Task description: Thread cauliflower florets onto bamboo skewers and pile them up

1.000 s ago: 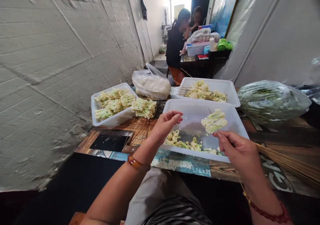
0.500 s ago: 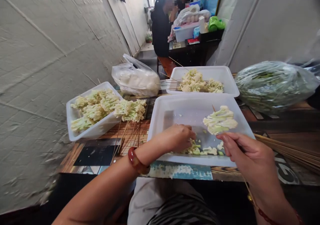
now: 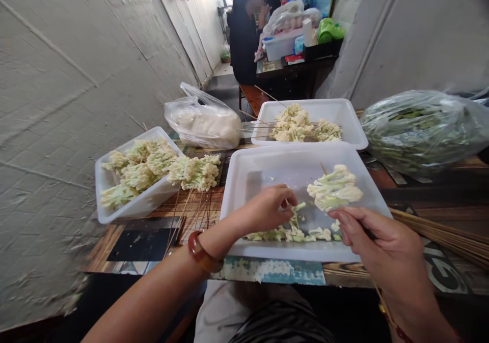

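Observation:
My right hand grips a bamboo skewer just below several cauliflower florets threaded on it. The skewer's tip pokes out above them and its lower end runs down past my wrist. My left hand is over the front white tub, fingers curled, with a small cauliflower floret at the fingertips. Part of the grip is hidden behind the fingers. More loose cauliflower pieces lie along the tub's near side, below my left hand.
Skewered cauliflower fills a tub at left, with a bundle beside it. Another tub stands behind. Bare skewers lie at right. Plastic bags and greens in a bag flank the tubs. A person sits farther back.
My left hand has risen slightly from the loose pieces, and a floret now stands up at its fingertips. The skewer in my right hand stays nearly in place. The view has shifted a little.

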The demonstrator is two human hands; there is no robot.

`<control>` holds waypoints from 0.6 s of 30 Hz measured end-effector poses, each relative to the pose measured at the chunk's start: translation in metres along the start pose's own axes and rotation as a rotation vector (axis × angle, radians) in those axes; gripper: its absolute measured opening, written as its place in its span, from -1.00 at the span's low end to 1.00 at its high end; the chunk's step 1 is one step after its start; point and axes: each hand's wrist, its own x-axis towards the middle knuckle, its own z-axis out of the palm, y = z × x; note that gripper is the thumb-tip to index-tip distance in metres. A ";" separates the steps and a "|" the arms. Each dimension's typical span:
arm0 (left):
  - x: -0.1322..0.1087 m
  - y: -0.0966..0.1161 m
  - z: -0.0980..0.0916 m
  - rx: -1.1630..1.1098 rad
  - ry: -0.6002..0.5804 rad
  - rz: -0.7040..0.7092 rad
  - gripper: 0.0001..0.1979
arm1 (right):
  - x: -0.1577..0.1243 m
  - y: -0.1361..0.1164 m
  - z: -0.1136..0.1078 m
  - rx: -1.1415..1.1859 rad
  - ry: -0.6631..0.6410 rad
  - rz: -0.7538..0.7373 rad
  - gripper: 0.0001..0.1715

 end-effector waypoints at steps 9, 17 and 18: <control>-0.015 0.027 -0.013 -0.869 0.203 -0.166 -0.72 | 0.006 -0.002 -0.001 0.054 -0.188 -0.078 -0.61; -0.032 0.032 0.002 -1.118 0.405 -0.130 -0.70 | 0.003 -0.005 0.006 0.031 -0.205 -0.083 -0.63; -0.032 0.030 0.004 -1.133 0.424 -0.131 -0.69 | 0.003 -0.005 0.008 0.035 -0.179 -0.076 -0.63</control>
